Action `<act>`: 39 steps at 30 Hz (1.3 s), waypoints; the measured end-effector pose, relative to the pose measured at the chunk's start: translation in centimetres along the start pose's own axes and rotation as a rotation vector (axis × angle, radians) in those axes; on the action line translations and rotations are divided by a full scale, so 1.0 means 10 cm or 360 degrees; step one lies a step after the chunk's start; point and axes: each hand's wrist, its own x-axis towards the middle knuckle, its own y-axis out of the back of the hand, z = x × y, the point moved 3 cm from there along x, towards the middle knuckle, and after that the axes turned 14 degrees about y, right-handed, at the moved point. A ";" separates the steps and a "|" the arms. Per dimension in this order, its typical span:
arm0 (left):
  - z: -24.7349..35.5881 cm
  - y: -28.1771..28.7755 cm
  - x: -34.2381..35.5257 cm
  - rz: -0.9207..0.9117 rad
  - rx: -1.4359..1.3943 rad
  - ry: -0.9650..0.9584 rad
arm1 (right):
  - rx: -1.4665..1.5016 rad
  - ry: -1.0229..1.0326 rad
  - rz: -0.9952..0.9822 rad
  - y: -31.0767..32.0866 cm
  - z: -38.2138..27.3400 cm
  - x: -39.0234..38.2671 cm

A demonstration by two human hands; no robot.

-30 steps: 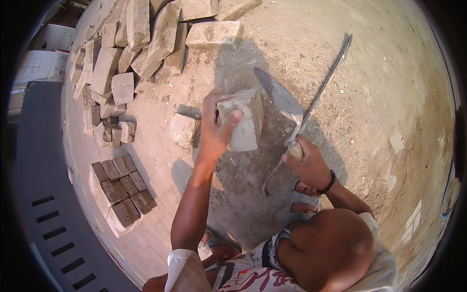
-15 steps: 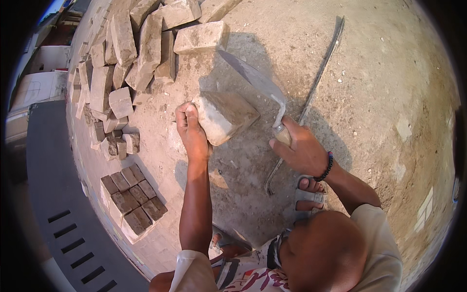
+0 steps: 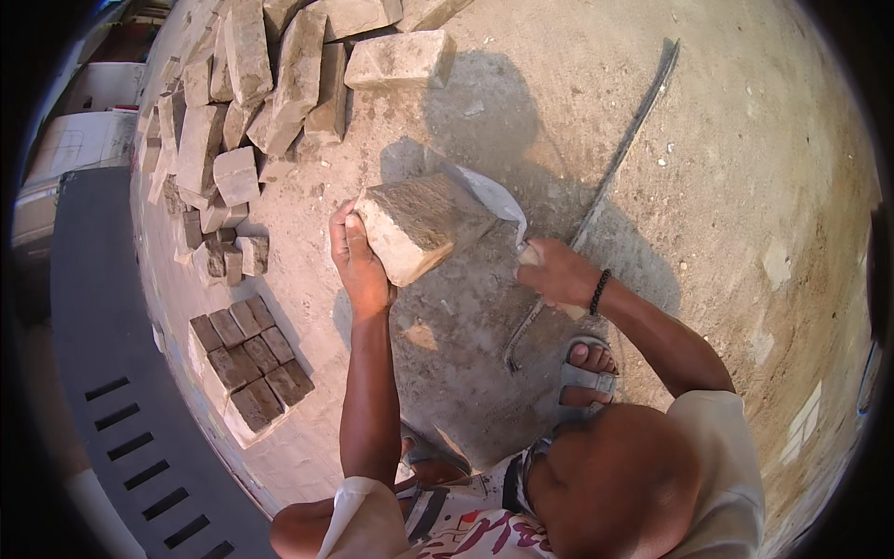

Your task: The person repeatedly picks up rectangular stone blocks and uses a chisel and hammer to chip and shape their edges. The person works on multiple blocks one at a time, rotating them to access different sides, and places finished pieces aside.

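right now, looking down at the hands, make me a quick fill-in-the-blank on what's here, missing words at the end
1. The left hand grips a stone block.. its partner, the right hand, holds a ____ with a flat metal blade.
2. A dark beaded bracelet circles the wrist of the ____ hand.
3. The neat stack of small blocks stands toward the picture's ____ edge, below the jumbled block pile.

Missing words: trowel; right; left.

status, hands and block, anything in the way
Left hand gripping masonry block. Right hand holding mason's trowel beside block, contact unclear. Curved strip on ground, passing behind right hand.
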 end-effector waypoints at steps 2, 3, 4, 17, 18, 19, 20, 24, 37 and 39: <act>0.04 -0.04 -0.14 0.0036 0.0001 0.0084 | -0.0089 -0.0158 -0.0045 0.21 0.04 0.04; 0.06 -0.02 -0.12 0.0053 0.0000 0.0104 | -0.0151 0.0078 0.0049 0.15 -0.08 0.06; 0.06 0.04 -0.15 0.0060 -0.0038 0.0130 | -0.0200 0.0297 0.0122 -0.01 -0.28 -0.01; 0.00 0.12 -0.23 0.0139 -0.0292 0.0208 | 0.0038 0.0666 0.0447 -0.17 -0.81 -0.28; 0.02 0.07 -0.20 0.0136 -0.0313 0.0199 | -0.0217 0.0553 0.0393 -0.23 -0.50 -0.17; 0.01 -0.03 -0.14 0.0090 -0.0310 0.0175 | -0.0483 0.0428 0.0354 -0.27 0.08 0.00; -0.06 -0.02 -0.09 0.0082 -0.0291 0.0150 | -0.0724 0.0307 0.0283 -0.27 0.42 0.12; -0.16 0.35 0.00 0.0231 0.0014 -0.0059 | -0.0062 -0.0134 0.0087 0.09 -0.40 0.10; -0.02 0.10 -0.05 0.0267 -0.0368 0.0225 | -0.0583 0.0600 0.0388 0.09 -0.93 0.00; -0.04 0.03 -0.04 0.0371 -0.0420 0.0218 | -0.0596 0.0748 0.0437 -0.12 -0.98 -0.20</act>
